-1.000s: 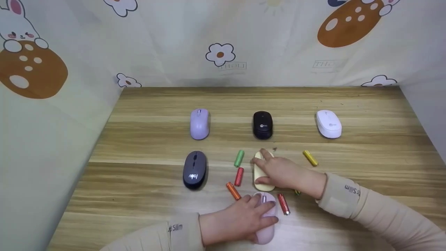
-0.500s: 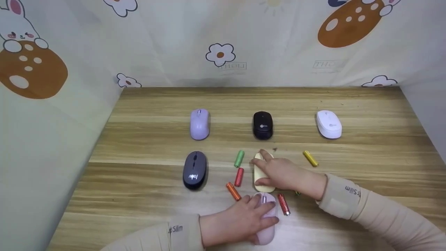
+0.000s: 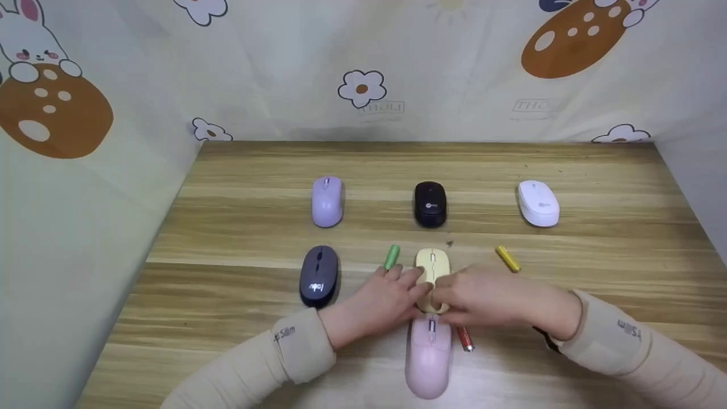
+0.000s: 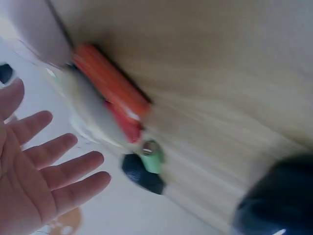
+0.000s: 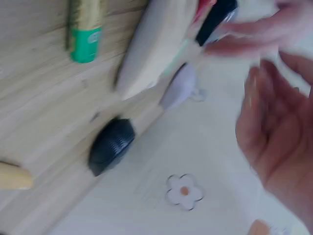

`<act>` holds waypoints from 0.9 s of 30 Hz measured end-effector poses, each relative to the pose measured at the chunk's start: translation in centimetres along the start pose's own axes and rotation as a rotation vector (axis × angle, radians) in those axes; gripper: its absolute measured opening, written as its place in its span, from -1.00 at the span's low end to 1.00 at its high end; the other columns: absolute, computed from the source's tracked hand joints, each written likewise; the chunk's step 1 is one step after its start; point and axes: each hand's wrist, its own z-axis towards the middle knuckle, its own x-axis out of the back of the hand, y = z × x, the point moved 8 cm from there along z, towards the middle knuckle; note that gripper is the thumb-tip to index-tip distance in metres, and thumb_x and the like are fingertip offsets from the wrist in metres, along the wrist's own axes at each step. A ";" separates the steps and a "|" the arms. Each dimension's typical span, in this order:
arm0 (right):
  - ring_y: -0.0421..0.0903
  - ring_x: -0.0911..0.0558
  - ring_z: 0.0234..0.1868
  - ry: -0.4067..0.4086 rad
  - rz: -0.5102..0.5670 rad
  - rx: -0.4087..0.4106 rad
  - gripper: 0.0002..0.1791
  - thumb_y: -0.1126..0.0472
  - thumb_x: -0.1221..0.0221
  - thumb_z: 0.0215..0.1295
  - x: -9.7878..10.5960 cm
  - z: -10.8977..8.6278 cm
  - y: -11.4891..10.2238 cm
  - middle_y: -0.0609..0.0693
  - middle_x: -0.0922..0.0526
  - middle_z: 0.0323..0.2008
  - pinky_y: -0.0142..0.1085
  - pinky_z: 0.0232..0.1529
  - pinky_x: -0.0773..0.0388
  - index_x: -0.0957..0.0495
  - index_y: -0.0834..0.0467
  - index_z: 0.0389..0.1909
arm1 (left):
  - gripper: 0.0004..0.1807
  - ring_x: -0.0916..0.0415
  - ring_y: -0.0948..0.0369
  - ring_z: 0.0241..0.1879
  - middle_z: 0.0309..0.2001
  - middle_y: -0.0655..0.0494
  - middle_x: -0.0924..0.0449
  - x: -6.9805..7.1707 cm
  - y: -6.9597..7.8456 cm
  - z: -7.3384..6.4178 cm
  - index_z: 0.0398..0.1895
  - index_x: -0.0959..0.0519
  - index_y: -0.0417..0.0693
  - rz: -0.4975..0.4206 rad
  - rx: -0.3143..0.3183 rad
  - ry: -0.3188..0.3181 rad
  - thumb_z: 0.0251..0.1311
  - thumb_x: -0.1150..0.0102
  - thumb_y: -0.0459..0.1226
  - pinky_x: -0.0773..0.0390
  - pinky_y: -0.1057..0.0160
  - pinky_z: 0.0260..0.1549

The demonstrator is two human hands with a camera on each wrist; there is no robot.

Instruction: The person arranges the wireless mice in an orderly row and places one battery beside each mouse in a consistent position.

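My left hand (image 3: 392, 298) has its fingers spread above the table, holding nothing, close to the left edge of a yellow mouse (image 3: 433, 258). Opposite it, my right hand (image 3: 488, 295) hovers by the yellow mouse's right side with fingers loosely bent and nothing in them. The two hands' fingertips nearly meet over that mouse. Just below lies a pink mouse (image 3: 429, 363), end to end with the yellow one. In the left wrist view, an orange battery (image 4: 112, 81), a red battery (image 4: 126, 125) and a green battery (image 4: 152, 157) lie near the mice.
A purple mouse (image 3: 326, 201), a black mouse (image 3: 430, 204) and a white mouse (image 3: 538, 203) form a back row. To the left sits a dark grey mouse (image 3: 318, 275). Another red battery (image 3: 466, 339), a yellow battery (image 3: 508, 259) and a green-and-gold battery (image 5: 85, 32) lie rightward.
Both hands have let go of the mice. My left hand has moved up and away from the pink mouse; my right hand has drawn back off the yellow one. The mice stay in place.
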 end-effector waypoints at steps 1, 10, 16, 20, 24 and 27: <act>-0.24 -0.52 -0.48 -0.027 -0.031 0.051 -0.81 0.06 -0.19 0.11 -0.5 -0.1 -0.8 -0.12 -0.57 -0.33 -0.39 -0.51 -0.46 -0.54 0.05 -0.29 | -0.47 -0.43 0.01 0.05 0.20 0.02 -0.35 -0.3 -0.4 0.3 0.20 -0.36 0.09 -0.006 0.017 0.001 0.24 0.09 0.09 -0.49 0.05 -0.04; -0.17 -0.53 -0.50 -0.042 -0.261 0.210 -0.35 -0.11 -0.37 -0.25 -3.6 -0.5 -4.6 -0.02 -0.46 0.02 -0.39 -0.61 -0.37 -0.47 -0.05 -0.02 | -0.43 -0.32 -0.01 0.16 0.29 -0.02 -0.21 -1.7 -1.2 2.4 0.28 -0.25 0.09 -0.090 0.065 -0.063 0.22 0.01 0.03 -0.27 -0.07 0.16; -0.22 -0.56 -0.45 -0.008 -0.338 0.329 -0.42 -0.08 -0.35 -0.16 -4.2 -0.1 -6.0 -0.07 -0.48 -0.03 -0.43 -0.56 -0.41 -0.47 -0.06 -0.02 | -0.42 -0.28 -0.01 0.20 0.30 -0.03 -0.18 -1.8 -1.2 3.0 0.30 -0.24 0.10 -0.139 0.072 -0.105 0.23 0.02 0.04 -0.30 -0.08 0.12; -0.23 -0.56 -0.44 0.016 -0.382 0.362 -0.52 -0.05 -0.28 -0.04 -4.6 0.0 -6.4 -0.08 -0.50 -0.06 -0.45 -0.56 -0.42 -0.48 -0.10 -0.02 | -0.40 -0.26 -0.03 0.22 0.31 -0.05 -0.16 -1.9 -1.1 3.2 0.30 -0.24 0.08 -0.168 0.061 -0.118 0.22 0.00 0.03 -0.30 -0.09 0.12; -0.23 -0.54 -0.49 0.030 -0.424 0.358 -0.56 0.01 -0.25 -0.03 -4.7 0.1 -6.4 -0.10 -0.51 -0.09 -0.46 -0.60 -0.40 -0.49 -0.12 -0.04 | -0.38 -0.25 -0.04 0.23 0.32 -0.06 -0.16 -2.1 -1.1 3.2 0.31 -0.23 0.08 -0.181 0.065 -0.131 0.20 -0.02 0.05 -0.26 -0.13 0.14; -0.23 -0.53 -0.52 0.020 -0.436 0.352 -0.56 0.05 -0.24 -0.04 -4.8 0.3 -6.4 -0.11 -0.51 -0.10 -0.46 -0.61 -0.39 -0.49 -0.14 -0.04 | -0.34 -0.24 -0.05 0.23 0.32 -0.06 -0.15 -2.1 -1.2 3.3 0.32 -0.22 0.09 -0.186 0.075 -0.144 0.17 -0.04 0.07 -0.24 -0.14 0.14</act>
